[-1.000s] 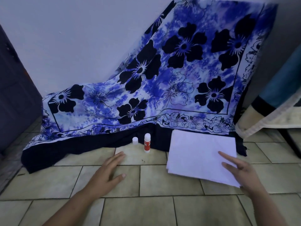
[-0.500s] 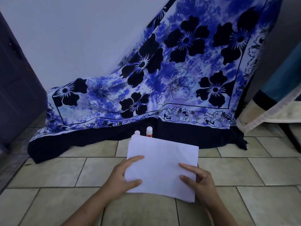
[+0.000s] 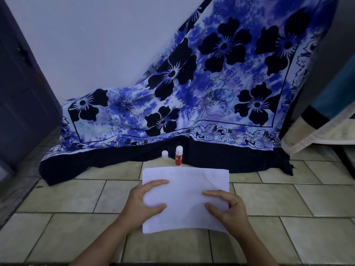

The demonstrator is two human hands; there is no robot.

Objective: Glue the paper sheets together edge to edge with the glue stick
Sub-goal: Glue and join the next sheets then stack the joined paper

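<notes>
As the paper sheets (image 3: 185, 189) are judged light, limp and easily creased, the stack, gripped down at the tiled floor (image 3: 67, 198) by the left hand (image 3: 143, 203) and right hand (image 3: 228, 208), is best taken by its side edges, as now.
</notes>
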